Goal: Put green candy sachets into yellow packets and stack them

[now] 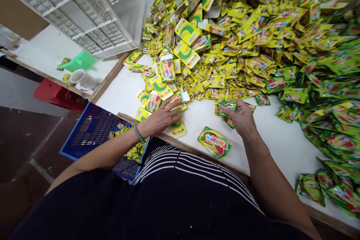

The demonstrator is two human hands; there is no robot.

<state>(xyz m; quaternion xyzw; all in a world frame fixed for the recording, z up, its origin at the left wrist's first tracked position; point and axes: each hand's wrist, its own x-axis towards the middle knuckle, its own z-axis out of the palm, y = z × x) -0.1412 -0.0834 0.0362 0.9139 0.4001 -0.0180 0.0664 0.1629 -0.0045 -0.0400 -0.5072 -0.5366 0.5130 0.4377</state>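
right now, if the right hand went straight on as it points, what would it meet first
Likely the yellow sachet pile, ahead of the right hand and its held sachets, though depth is unclear.

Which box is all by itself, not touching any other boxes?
The box just left of the right hand. It lies apart on the white table; the other boxes are bunched or heaped, some under the left hand.

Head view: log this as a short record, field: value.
Left hand: over cartons, grip unclear
Right hand: holding packets
Single box: flat on table, nearer the body than the hands
Heap: yellow packets behind, green packets at right
Blue crate: below table edge, left, packets inside
Mug: far left, by green scoop
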